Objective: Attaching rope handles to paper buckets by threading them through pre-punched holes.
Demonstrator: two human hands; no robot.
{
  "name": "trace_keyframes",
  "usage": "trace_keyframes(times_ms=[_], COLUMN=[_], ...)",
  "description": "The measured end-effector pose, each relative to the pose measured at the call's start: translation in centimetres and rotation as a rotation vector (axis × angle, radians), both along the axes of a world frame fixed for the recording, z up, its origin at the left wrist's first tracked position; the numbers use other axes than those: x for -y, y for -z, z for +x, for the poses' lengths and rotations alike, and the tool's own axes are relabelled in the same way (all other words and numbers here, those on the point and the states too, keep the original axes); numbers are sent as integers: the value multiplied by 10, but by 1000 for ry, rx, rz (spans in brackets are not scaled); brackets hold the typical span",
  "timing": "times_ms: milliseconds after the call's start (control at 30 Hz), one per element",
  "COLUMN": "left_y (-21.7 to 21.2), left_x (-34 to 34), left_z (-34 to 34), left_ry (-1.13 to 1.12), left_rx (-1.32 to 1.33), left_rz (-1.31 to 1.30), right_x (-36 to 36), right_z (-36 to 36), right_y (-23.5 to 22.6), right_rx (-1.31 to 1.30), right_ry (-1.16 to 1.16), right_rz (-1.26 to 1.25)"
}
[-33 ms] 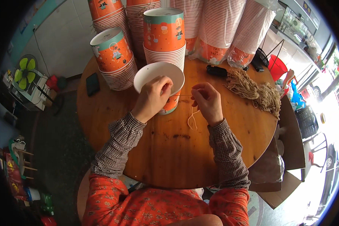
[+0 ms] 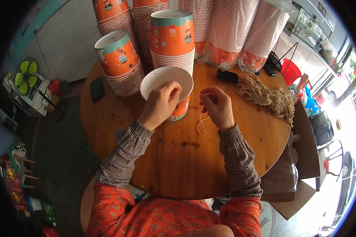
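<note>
In front of me a paper bucket [image 2: 166, 76], white inside and orange with a teal base band outside, stands upright on the round wooden table [image 2: 174, 162]. At its near right rim my left hand [image 2: 161, 103] is closed in a pinch, with a pale strand showing by the fingertips; the fingers partly cover the bucket. Just right of the bucket my right hand [image 2: 217, 106] pinches a thin beige string [image 2: 201, 125]. A loose end of it dangles below those fingers in a loop. The exact grip of the fingertips is too small to tell.
Upside-down bucket stacks [image 2: 172, 37] line the far side, some in clear plastic bags [image 2: 227, 35]. A beige string bundle [image 2: 269, 96] lies at right beside a black object [image 2: 227, 75]. A black phone [image 2: 97, 89] rests at left. Cardboard [image 2: 304, 158] stands beside the table's right edge.
The string stretched between my hands earlier no longer shows as a taut line. My right hand has shifted very slightly left; my left hand keeps its place at the bucket.
</note>
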State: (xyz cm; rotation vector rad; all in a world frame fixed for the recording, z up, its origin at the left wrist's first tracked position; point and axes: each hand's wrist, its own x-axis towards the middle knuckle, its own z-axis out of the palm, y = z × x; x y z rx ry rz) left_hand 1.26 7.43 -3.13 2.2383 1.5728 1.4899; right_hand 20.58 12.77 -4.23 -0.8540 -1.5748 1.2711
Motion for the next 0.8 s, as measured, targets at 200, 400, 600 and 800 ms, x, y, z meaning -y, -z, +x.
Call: trace_keyframes(times_ms=[200,400,600,800], left_y=[13,8,14,8], left_x=[1,13,12,2], left_z=[9,11,-2,2], left_ry=[47,91,143,196], left_rx=[178,233,149,261], left_rz=[-8,-68,-212,-392], right_x=[-2,6,7,-1], right_z=[-20,-27,-22,-13], right_y=[-8,-9,-18,-20], right_rx=[224,173,177,120], right_ry=[-88,-101,-198,-275], right_rz=[235,232,153,7])
